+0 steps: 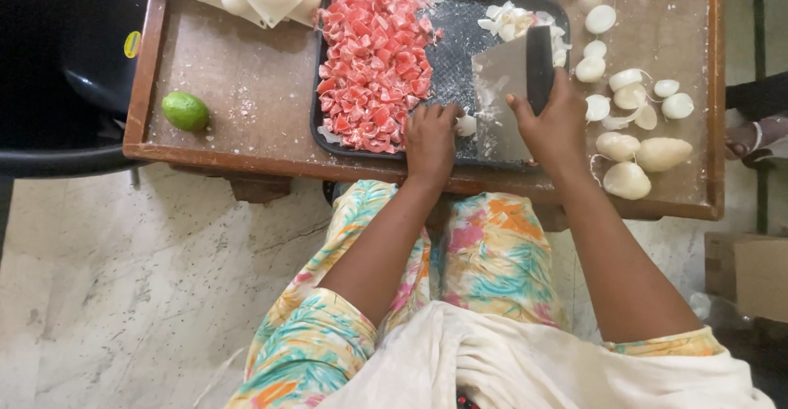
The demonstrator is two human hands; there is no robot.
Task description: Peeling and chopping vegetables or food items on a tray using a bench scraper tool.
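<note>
While your left hand [430, 134] rests curled at the near edge of the black tray [450, 64], its fingertips press together on a small pale piece [466, 125] that lies just to their right, touching them. Your right hand [554, 122] grips the flat metal scraper [502, 97] by its dark handle, fingers wrapped over the top and the forefinger laid along the blade's edge. The blade stands upright just beyond and to the right of that pale piece, its long edge running away from you across the tray, so the piece sits between your two sets of fingers, nearer the left ones. Beyond your left fingers and a little to their left lies the heap of chopped red cubes [373, 60]. Right of your right hand, off the tray, whole white cloves [628, 97] lie scattered on the wooden table [246, 89].
</note>
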